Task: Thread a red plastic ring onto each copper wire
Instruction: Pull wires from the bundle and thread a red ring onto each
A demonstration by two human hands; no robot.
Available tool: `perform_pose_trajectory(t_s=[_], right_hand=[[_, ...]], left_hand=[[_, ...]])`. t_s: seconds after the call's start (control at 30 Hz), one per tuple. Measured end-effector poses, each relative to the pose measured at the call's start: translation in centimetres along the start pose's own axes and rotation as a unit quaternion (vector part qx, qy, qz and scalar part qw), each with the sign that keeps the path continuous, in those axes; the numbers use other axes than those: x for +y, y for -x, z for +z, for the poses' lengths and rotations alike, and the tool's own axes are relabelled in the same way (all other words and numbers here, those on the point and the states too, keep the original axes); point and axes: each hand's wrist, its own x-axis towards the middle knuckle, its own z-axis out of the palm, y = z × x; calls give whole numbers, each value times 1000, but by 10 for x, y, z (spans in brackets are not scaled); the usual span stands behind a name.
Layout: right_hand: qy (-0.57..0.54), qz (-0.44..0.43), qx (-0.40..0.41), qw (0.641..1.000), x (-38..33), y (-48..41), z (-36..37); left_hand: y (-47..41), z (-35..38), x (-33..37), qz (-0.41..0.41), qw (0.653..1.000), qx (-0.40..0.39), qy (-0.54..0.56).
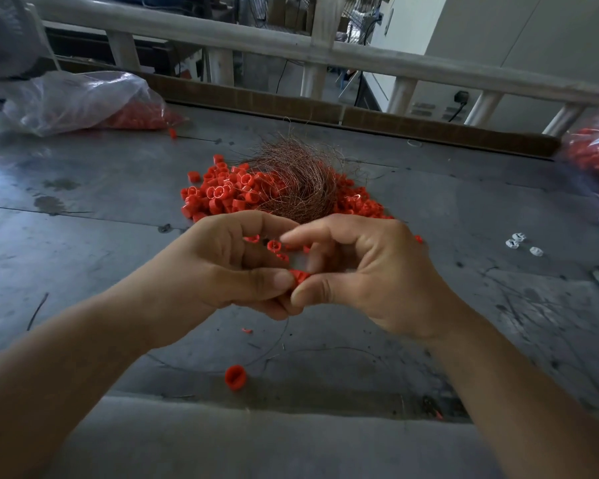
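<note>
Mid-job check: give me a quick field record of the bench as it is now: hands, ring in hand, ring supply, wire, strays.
left hand: thumb and curled fingers pinch the red ring
right hand: pinches the same ring from the other side
wire through ring: cannot tell
ring pile: loose on the table, beyond the hands
copper wire bundle: lies on the pile
stray ring: alone, nearer than the hands
plastic bag: far left, red rings inside
</note>
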Motion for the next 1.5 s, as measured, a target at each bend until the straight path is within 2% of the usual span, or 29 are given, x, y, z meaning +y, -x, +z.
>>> perform_pose_trajectory(t_s=[0.1,0.37,0.53,0.67,0.73,0.9,1.17,1.23,1.4,1.5], right_hand=[[39,-22,-66,997,-1,-2,-1],[36,9,-117,992,-3,0,-3],[134,-54,-57,988,-5,-1,-1],[193,-90,-8,977,-5,1,7],[197,-98,9,975,-6,3,10],[186,-101,28,977,-8,4,10],[175,-101,37,979,-8,5,11],[158,-102,36,982,-8,3,9],[72,-91,51,992,-8,0,3],[53,-74,38,995,-9,1,1]], left_hand=[[0,-3,0,-24,1000,-11,15],[-1,-2,-2,-26,998,-50,-19],[0,1,-2,15,999,-32,-15],[2,9,-6,96,982,44,-157],[3,12,-8,123,975,55,-178],[4,14,-10,160,970,70,-168],[6,18,-10,166,971,83,-152],[5,16,-7,154,977,77,-127],[4,4,0,103,995,4,7],[1,2,-1,91,996,8,17]])
